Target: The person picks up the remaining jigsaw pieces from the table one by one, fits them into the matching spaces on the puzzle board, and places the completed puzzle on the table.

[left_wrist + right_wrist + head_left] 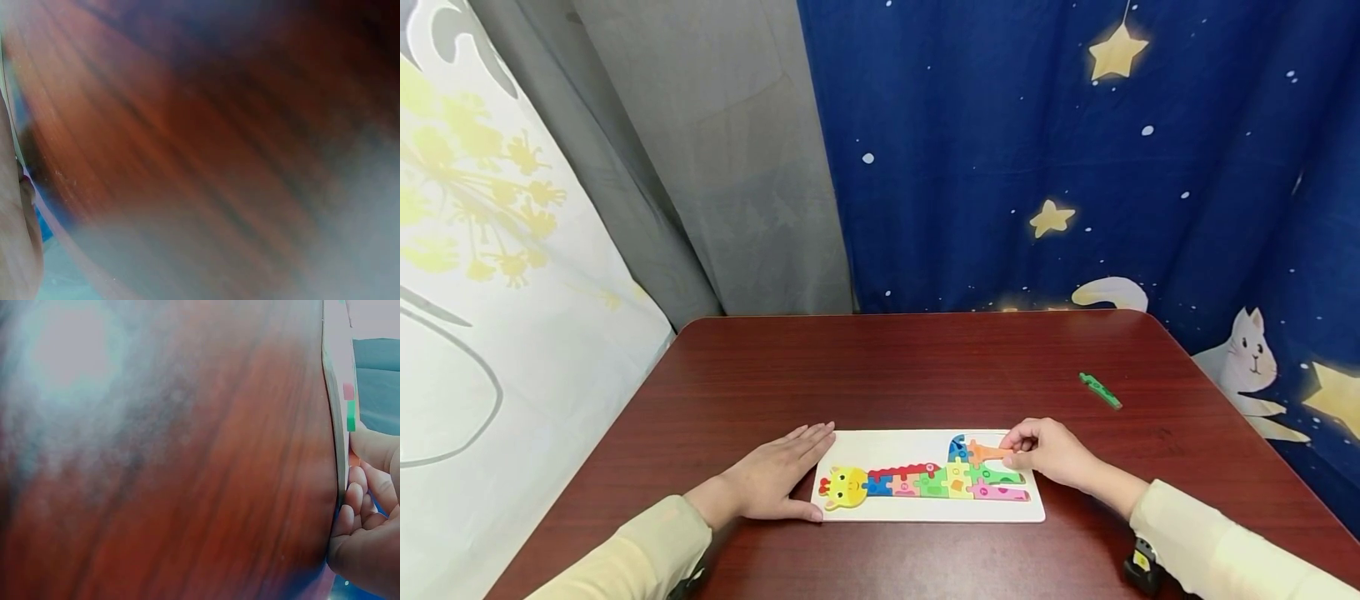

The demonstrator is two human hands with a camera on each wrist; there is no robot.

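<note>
A white puzzle board [887,447] lies on the table, bearing a giraffe made of interlocking coloured pieces with a yellow head [847,487] at the left. My left hand [782,471] rests flat with straight fingers at the board's left edge. At the board's right side my right hand [1048,452] pinches an orange puzzle piece [988,452] between thumb and fingers. That piece lies beside the blue piece [957,448] and above the green leg piece [996,476]. In the right wrist view the curled right hand [369,512] is at the board's edge.
A loose green puzzle piece [1101,390] lies on the dark red wooden table [880,375], toward the back right. Behind the table hang a blue star-patterned curtain [955,167] and a grey curtain [722,167]. White patterned cloth [512,333] hangs at the left.
</note>
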